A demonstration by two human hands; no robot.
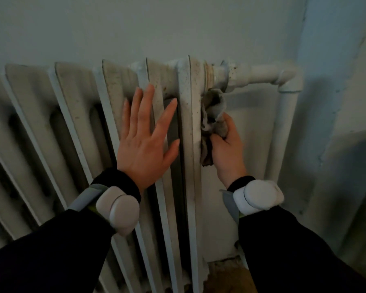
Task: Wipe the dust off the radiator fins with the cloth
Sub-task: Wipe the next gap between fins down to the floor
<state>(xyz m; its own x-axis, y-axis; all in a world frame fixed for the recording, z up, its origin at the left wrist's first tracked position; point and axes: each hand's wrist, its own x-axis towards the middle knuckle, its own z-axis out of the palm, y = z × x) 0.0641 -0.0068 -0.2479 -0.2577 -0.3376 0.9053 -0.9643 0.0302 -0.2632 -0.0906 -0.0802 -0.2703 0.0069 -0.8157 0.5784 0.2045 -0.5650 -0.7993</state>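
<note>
A white ribbed metal radiator [76,106] stands against a pale wall [178,26]. Its upright fins are speckled with dark dust, most thickly near their tops at the right end. The left hand [144,142] lies flat on the front of the fins, right of the middle. Its grip is open and holds nothing: the fingers are straight, spread and pointing up, and the thumb reaches right across a dark gap between two fins.

The right hand [226,153] is at the radiator's right end, just right of the last fin. Its grip is closed round a crumpled grey cloth [215,108], fingers and thumb curled about the lower part of the bundle. The cloth is pressed against the side face of the last fin. Its upper end rises out of the hand to just below the stained joint [211,75], where a white painted pipe [260,74] enters the radiator. A lower flap hangs beneath the fingers against the same fin.

The pipe runs right from the joint, turns at an elbow and drops straight down along the wall, well right of the hand. Both forearms wear dark sleeves [51,256]. The left wrist carries a white rounded device [118,210] on a grey strap, and the right wrist carries a second white device [259,197].
</note>
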